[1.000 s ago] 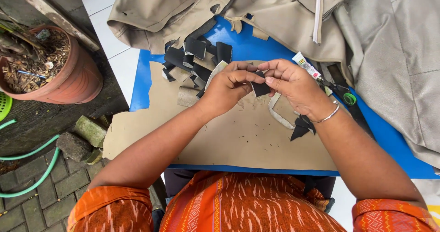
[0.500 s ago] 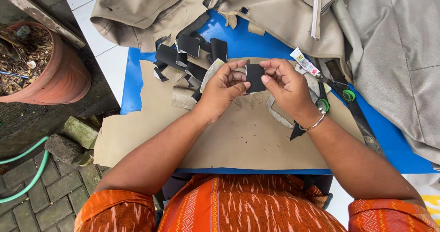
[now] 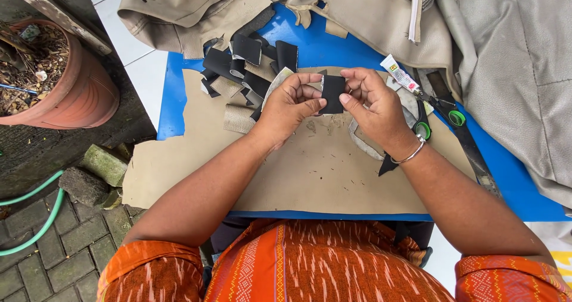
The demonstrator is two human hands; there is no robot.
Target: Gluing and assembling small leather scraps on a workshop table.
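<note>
Hands meet above a table, seen from the wearer's own head looking down. The left hand [image 3: 290, 102] and right hand [image 3: 370, 102] come together from either side, both forearms angled inward, pinching a small black rectangular piece of leather-like material [image 3: 332, 93] between thumbs and fingertips, one hand on each edge. The piece is held upright just above a large tan sheet of material [image 3: 310, 165] spread over a blue tabletop [image 3: 173, 99]. The right wrist wears a thin silver bangle [image 3: 411, 155]. Just beyond the left hand lies a heap of similar black and tan cut pieces [image 3: 244, 63]. Near the right hand lie a small white glue tube [image 3: 400, 74] and black scissors with a green pivot [image 3: 447, 114]. Beige fabric [image 3: 369, 16] is piled across the far side of the table. A terracotta plant pot [image 3: 71, 93] stands on the ground to the left.
</note>
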